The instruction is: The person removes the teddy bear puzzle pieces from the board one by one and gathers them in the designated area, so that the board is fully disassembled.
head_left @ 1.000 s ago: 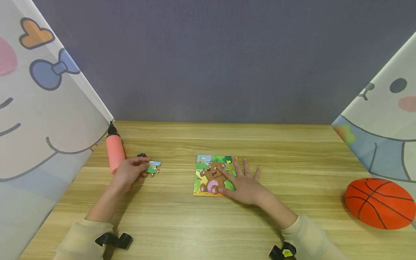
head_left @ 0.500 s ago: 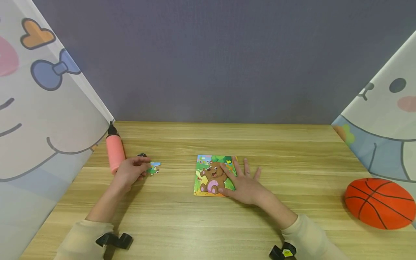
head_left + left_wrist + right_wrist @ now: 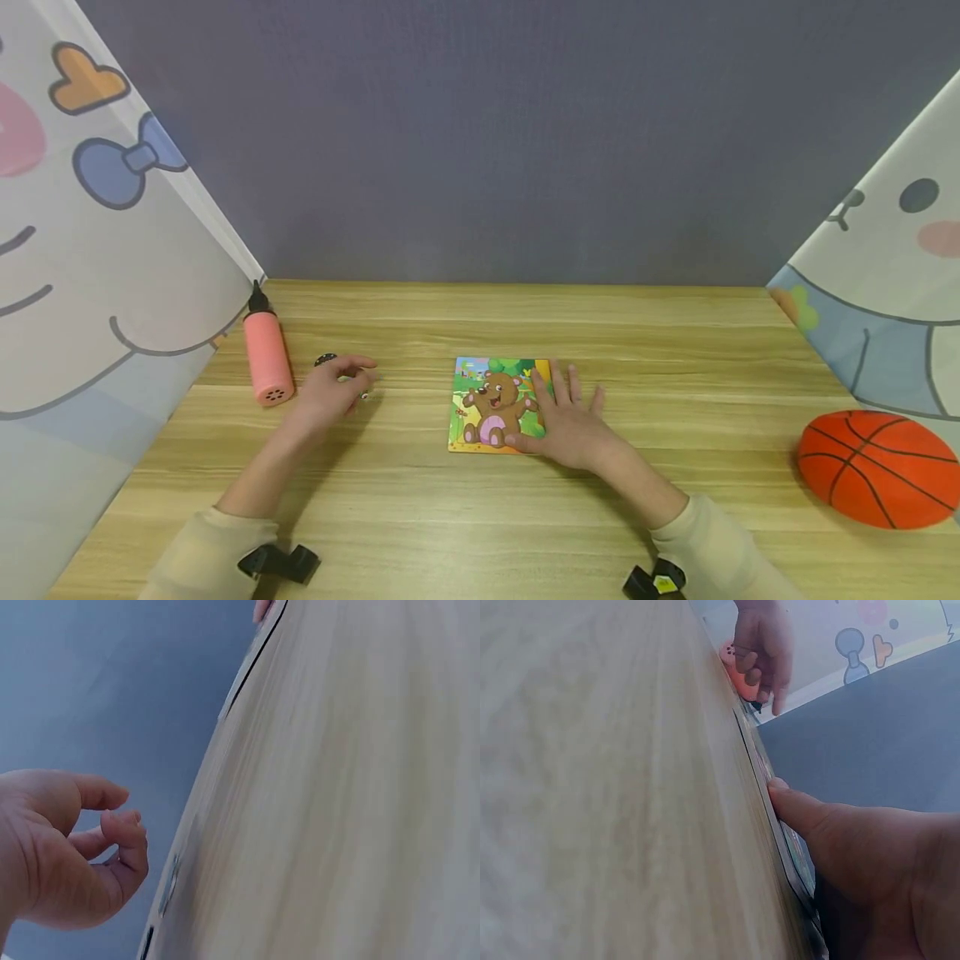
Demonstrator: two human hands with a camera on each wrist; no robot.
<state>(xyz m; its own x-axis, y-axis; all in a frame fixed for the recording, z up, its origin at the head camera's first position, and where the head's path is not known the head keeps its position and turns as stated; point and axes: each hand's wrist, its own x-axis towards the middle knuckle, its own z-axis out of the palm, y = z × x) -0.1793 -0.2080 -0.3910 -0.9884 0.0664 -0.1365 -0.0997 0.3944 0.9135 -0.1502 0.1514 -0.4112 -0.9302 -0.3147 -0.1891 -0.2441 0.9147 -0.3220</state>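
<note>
A bear jigsaw board [image 3: 491,402] lies flat at the middle of the wooden table [image 3: 450,517]. My right hand [image 3: 572,421] rests flat on its right edge with fingers spread; the right wrist view shows the thumb [image 3: 795,806] lying along the board's rim [image 3: 769,780]. My left hand [image 3: 335,388] hovers left of the board over a loose puzzle piece, of which only a sliver [image 3: 365,394] shows. In the left wrist view its fingers [image 3: 120,832] hang loosely curled and hold nothing. From the right wrist view the left hand [image 3: 763,652] appears with fingers pointing down at the table.
A pink hand pump [image 3: 266,356] lies just left of my left hand, with a small black part [image 3: 325,359] beside it. An orange basketball [image 3: 877,467] sits at the right edge. Cartoon-printed curtains flank the table, and a grey wall closes the back.
My left hand let go of the loose piece and shifted right over it, fingers loosened. My right hand slid slightly right, uncovering more of the bear board.
</note>
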